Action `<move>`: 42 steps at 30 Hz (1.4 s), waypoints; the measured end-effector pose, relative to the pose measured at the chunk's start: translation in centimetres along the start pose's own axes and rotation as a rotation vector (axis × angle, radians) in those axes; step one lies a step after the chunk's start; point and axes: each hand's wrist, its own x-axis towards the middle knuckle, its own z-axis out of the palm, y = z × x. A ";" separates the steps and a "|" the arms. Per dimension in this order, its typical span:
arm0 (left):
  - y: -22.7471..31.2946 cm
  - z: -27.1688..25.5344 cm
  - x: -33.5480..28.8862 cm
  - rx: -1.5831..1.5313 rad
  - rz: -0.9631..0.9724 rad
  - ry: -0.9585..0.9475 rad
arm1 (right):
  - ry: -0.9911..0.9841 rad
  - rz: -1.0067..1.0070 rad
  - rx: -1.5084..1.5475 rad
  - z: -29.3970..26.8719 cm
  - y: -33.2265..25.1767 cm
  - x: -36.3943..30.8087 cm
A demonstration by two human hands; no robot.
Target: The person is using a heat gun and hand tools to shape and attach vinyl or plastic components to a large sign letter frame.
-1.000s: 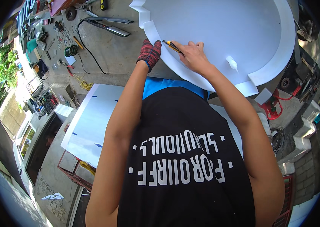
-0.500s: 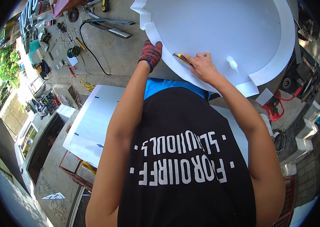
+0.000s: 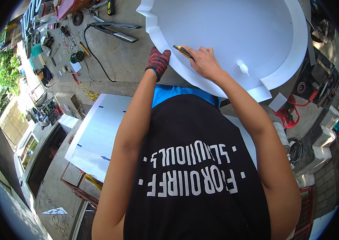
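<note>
A large white rounded panel (image 3: pixel 233 32) with a raised white edge strip (image 3: pixel 189 76) lies before me. The strip is bent in steps at the far left and ends at the lower right. My left hand (image 3: pixel 159 63), in a red and black knit glove, is closed over the strip at the near left. My right hand (image 3: pixel 204 62), bare, grips a yellow and black utility knife (image 3: pixel 184 52) just inside the strip, its tip pointing to the upper left. A small white bottle with a thin nozzle (image 3: pixel 242 67) lies on the panel, right of that hand.
On the grey table to the left lie a corded hair straightener (image 3: pixel 115 32), a green spool (image 3: pixel 77 57) and scattered tools. A white sheet with blue marks (image 3: pixel 93 132) is beside my left arm. A red tool (image 3: pixel 288 114) sits at the right.
My right hand has moved up and left with the utility knife along the inside of the strip. My left hand stays on the strip. The whole view has shifted slightly.
</note>
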 end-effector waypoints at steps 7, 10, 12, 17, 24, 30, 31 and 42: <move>-0.6 -0.4 1.1 0.067 0.000 -0.044 | -0.024 -0.045 -0.101 0.6 0.1 0.5; -1.2 -0.3 1.5 0.099 0.047 0.011 | -0.022 -0.068 -0.086 0.6 0.0 0.6; -1.1 0.0 1.1 0.108 0.053 0.022 | -0.022 -0.071 -0.074 0.5 0.3 0.5; -1.1 -0.3 1.2 0.110 0.039 -0.004 | -0.089 -0.116 -0.100 0.1 0.4 0.0; 0.1 -0.4 1.2 0.115 0.003 -0.069 | -0.162 -0.110 -0.131 0.1 1.6 -2.8; -0.1 -0.2 1.1 0.134 0.030 0.013 | -0.239 0.003 -0.016 -0.9 1.1 -2.5; 0.8 0.2 0.4 0.129 0.012 0.021 | -0.225 0.047 0.019 -1.3 0.9 -3.0; 0.1 -0.3 1.3 -0.104 0.071 -0.005 | 0.136 0.145 0.237 -3.0 -1.0 -7.1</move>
